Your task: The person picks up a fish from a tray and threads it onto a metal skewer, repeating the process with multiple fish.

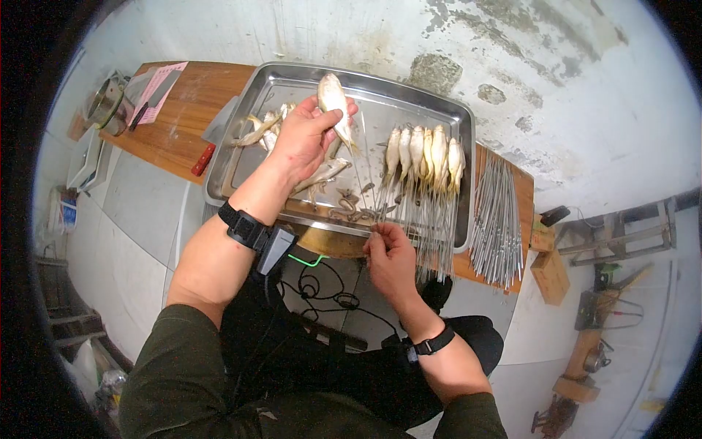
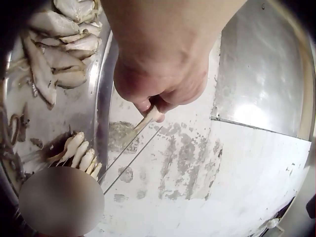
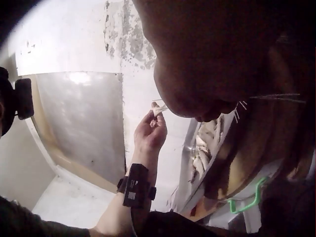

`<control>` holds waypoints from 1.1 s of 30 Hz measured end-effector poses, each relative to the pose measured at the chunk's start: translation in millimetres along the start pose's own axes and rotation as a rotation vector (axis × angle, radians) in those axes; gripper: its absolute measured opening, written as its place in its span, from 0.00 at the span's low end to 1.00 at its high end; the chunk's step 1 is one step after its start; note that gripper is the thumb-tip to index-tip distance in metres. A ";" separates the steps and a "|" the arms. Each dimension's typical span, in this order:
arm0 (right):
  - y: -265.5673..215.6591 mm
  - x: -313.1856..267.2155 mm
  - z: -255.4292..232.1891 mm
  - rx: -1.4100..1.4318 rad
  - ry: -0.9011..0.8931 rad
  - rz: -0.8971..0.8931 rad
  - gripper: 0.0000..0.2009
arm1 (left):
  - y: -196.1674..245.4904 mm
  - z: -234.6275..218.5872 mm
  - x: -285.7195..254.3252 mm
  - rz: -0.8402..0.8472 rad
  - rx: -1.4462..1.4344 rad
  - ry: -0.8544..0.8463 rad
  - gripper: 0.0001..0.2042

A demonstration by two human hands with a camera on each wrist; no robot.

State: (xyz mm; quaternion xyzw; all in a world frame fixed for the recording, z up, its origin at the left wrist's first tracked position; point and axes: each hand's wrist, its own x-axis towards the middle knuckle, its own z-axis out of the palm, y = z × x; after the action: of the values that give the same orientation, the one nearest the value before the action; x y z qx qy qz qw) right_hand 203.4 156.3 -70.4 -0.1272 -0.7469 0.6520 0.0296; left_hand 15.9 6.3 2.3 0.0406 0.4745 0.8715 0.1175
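My left hand (image 1: 303, 139) grips a pale fish (image 1: 331, 95) over the tray's back part, thumb across its side. Two thin metal rods (image 2: 121, 154) run from near the fish's tail down to my right hand (image 1: 393, 260), whose fingers pinch their lower ends at the tray's front edge. In the left wrist view the left hand (image 2: 163, 79) covers most of the fish, leaving the tail end (image 2: 148, 118) in sight. The right wrist view shows the right hand (image 3: 207, 64) dark and close, with the left hand (image 3: 150, 133) beyond it.
The metal tray (image 1: 241, 95) holds loose fish (image 1: 322, 174) at left and a row of skewered fish (image 1: 424, 154) at right. A bundle of metal rods (image 1: 497, 227) lies right of it. A red-handled blade (image 1: 203, 159) and a knife (image 1: 157, 95) lie left.
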 end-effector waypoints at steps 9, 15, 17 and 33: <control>1.7 1.3 1.4 -0.035 0.032 -0.010 0.07 | -2.0 -5.0 1.5 -0.014 -0.082 -0.026 0.13; -7.7 0.8 4.0 -0.022 0.018 0.003 0.06 | -3.0 -2.7 1.6 -0.001 -0.094 -0.016 0.13; -5.3 0.9 4.2 -0.014 0.018 -0.002 0.06 | -0.9 -2.1 1.5 0.004 -0.104 0.026 0.14; -8.0 3.7 8.3 0.042 0.021 0.046 0.06 | -3.1 -4.4 1.5 -0.007 -0.120 -0.025 0.13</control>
State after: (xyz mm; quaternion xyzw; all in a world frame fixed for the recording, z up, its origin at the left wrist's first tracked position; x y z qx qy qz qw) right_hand 196.9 148.1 -64.2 -0.1504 -0.7294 0.6668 0.0251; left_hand 14.2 4.7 -2.8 0.0424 0.4200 0.8974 0.1288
